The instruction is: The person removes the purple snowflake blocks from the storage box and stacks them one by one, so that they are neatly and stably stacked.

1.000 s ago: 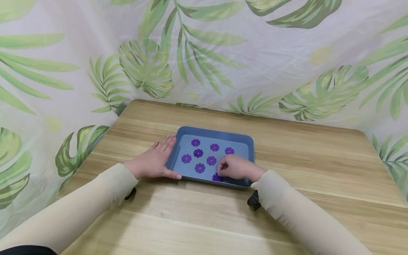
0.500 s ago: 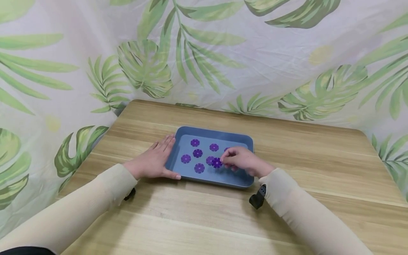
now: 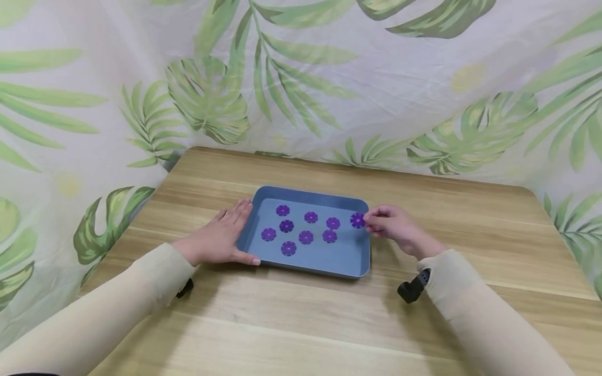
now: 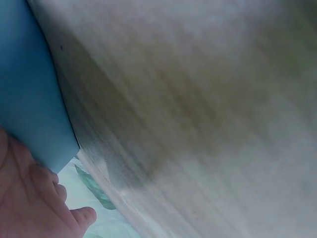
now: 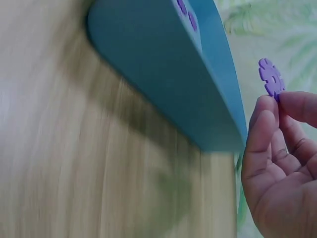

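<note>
My right hand (image 3: 395, 227) pinches a purple notched plastic disc (image 3: 358, 220) by its edge, above the right rim of the blue tray (image 3: 310, 268). In the right wrist view the held disc (image 5: 271, 78) stands upright between thumb and forefinger. Along the tray's left side rests my left hand (image 3: 218, 237), fingers straight, thumb at the front left corner. The left wrist view shows part of that hand (image 4: 34, 198) beside the tray wall (image 4: 29, 89). Several more purple discs (image 3: 289, 248) lie spread flat on the tray floor, mostly apart from one another.
The tray stands on a wood-grain table (image 3: 301, 318). Behind the table hangs a pale cloth (image 3: 404, 89) printed with green leaves. A black wrist camera (image 3: 414, 287) hangs below the right sleeve.
My right hand first picked up a disc from the tray's front right, then carried it up and rightward to the right rim. The left hand keeps its place on the tray; the head view shifts slightly.
</note>
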Demonstrator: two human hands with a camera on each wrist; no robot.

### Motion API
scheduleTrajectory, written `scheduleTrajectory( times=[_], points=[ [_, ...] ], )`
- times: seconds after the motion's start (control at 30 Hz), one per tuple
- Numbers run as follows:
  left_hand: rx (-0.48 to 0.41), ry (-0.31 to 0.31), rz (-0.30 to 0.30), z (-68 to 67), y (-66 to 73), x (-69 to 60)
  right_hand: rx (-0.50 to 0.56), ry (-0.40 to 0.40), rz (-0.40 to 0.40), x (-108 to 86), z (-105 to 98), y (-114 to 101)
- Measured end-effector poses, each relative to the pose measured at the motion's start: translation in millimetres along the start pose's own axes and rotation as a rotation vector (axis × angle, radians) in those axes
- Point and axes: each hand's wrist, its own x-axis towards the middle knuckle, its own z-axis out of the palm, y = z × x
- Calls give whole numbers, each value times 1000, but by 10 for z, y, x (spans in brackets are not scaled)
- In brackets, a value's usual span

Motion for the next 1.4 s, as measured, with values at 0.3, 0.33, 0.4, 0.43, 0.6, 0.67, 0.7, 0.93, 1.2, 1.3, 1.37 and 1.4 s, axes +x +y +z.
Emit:
scheduleTrajectory(
  times=[0.3, 0.33, 0.4, 0.43, 0.6, 0.67, 0.7, 0.93, 1.2, 1.3, 1.37, 1.4],
  points=[
    [-12, 2, 1, 27, -7, -11, -36, 25, 56, -110, -507, 192],
    [-13, 6, 3, 26, -8, -9, -43, 31, 64, -121, -560, 210],
    [-17, 17, 5, 15, -8, 0, -44, 38, 74, -147, -669, 241],
    [-17, 19, 4, 15, -9, 2, -42, 41, 81, -163, -717, 261],
    [-15, 18, -1, 8, -10, 15, -28, 56, 119, -239, -943, 355],
    [-19, 15, -1, 7, -8, 22, -29, 62, 136, -266, -1016, 382],
    [-20, 14, -2, 8, -8, 23, -34, 62, 147, -275, -1049, 395],
    [-30, 8, -6, 25, -10, 19, -50, 34, 215, -310, -1174, 456],
    [-34, 14, -4, 26, -17, 25, -58, 42, 262, -289, -1201, 455],
    [-42, 11, -8, 23, -14, 18, -77, 39, 270, -272, -1197, 448],
    [-49, 7, -9, 21, -10, 16, -95, 40, 270, -270, -1193, 442],
    [-52, 5, -9, 21, -9, 16, -106, 42, 268, -270, -1191, 439]
  ],
)
